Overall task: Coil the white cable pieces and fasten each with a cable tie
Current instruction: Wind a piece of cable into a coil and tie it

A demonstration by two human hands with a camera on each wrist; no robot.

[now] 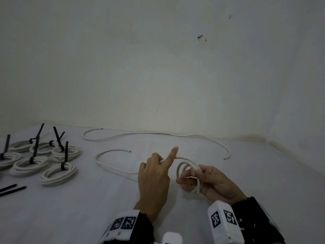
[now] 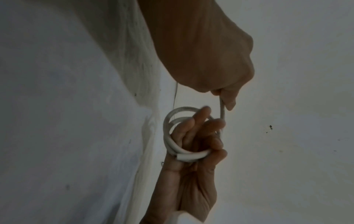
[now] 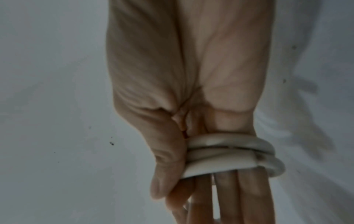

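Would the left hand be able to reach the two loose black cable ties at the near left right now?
Probably not yet: the left hand is gripping the white cable feeding the coil. The cloth toward the cable ties looks unobstructed.

The cable (image 1: 188, 166) in the hands is white, a little grey in the dim light; the loose cable (image 1: 158, 133) near the wall is white too, with a dark tip at each end; the finished coils (image 1: 58, 173) at the left are off-white; each one carries a black cable tie (image 1: 65, 156); the spare ties (image 1: 12, 189) at the left edge are black also; the table cover (image 1: 79, 208) is plain white; the wall (image 1: 140, 59) is pale grey-white with some small dark marks; the wrist bands (image 1: 222, 220) are white with black square code patterns, over black sleeves (image 1: 260, 219).
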